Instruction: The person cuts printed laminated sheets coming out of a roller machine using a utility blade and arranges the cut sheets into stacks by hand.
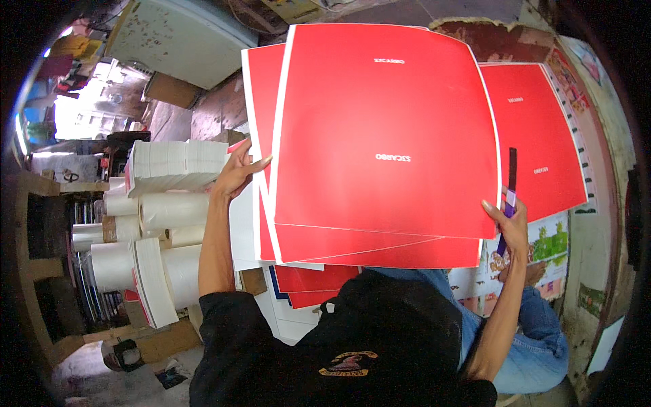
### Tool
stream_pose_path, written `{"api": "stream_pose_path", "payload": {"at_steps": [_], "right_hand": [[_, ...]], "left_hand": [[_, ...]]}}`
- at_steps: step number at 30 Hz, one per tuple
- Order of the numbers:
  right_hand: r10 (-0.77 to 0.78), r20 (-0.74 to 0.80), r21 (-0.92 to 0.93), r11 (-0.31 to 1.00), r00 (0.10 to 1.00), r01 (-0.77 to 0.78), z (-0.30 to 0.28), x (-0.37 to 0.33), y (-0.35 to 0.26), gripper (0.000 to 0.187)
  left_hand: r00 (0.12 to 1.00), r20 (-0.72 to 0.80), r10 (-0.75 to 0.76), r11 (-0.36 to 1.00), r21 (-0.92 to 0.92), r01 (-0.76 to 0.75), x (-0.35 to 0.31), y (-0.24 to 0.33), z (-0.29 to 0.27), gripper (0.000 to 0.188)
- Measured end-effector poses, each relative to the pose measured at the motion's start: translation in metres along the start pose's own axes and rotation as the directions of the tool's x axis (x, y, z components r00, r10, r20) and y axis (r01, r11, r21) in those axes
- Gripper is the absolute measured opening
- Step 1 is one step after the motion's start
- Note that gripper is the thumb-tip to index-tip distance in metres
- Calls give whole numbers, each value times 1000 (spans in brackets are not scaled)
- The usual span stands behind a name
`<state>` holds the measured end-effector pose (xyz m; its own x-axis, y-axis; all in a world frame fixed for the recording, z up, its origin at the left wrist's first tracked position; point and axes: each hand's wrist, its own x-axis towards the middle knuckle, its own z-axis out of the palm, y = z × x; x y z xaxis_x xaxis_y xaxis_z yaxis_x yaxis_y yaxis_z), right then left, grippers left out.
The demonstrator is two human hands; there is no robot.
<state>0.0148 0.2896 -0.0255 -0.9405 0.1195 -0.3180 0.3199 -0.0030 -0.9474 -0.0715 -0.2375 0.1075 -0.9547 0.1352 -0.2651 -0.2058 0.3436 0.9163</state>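
Large red printed sheets (380, 115) with white borders and small white print are held up in front of me, overlapping and slightly fanned. My left hand (241, 169) pinches them at the left edge, thumb on top. On the right edge, my right hand (510, 220) grips the sheets with its thumb on the face. That same hand also has a slim purple and black tool (510, 193), perhaps a cutter knife, between its fingers. More red sheets (315, 281) lie beneath, near my lap. Another red sheet (536, 129) lies at the right, partly covered by the held ones.
Stacks of white paper (176, 166) and several whitish rolls (173, 211) stand at the left. A pale, stained cabinet or panel (183, 41) is at the far left. On the right are a colourful printed sheet (546, 247) near my bent leg (529, 346) and a worn wall (588, 271).
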Motion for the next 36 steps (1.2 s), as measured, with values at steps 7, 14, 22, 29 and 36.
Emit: {"api": "stream_pose_path", "payload": {"at_steps": [7,14,22,29,36], "right_hand": [[20,2,20,1000,1000,-20,-1,0,12,58],[-21,-2,67,998,1000,21,-7,5,26,59],[11,-40,-53,999,999,-13,-3,0,-1,53],[-37,-53,173,984,998,46,-12,-4,6,48],[-53,-107,166,984,993,70,-30,-3,-9,35]], "left_hand": [[997,-25,-70,997,-22,69,-15,27,16,56],[998,-2,-62,996,-62,62,-3,13,17,57],[989,-148,10,999,54,-2,-16,15,4,61],[987,-139,83,985,-140,-102,-23,17,7,62],[971,-160,177,916,-334,-222,-41,44,18,60]]}}
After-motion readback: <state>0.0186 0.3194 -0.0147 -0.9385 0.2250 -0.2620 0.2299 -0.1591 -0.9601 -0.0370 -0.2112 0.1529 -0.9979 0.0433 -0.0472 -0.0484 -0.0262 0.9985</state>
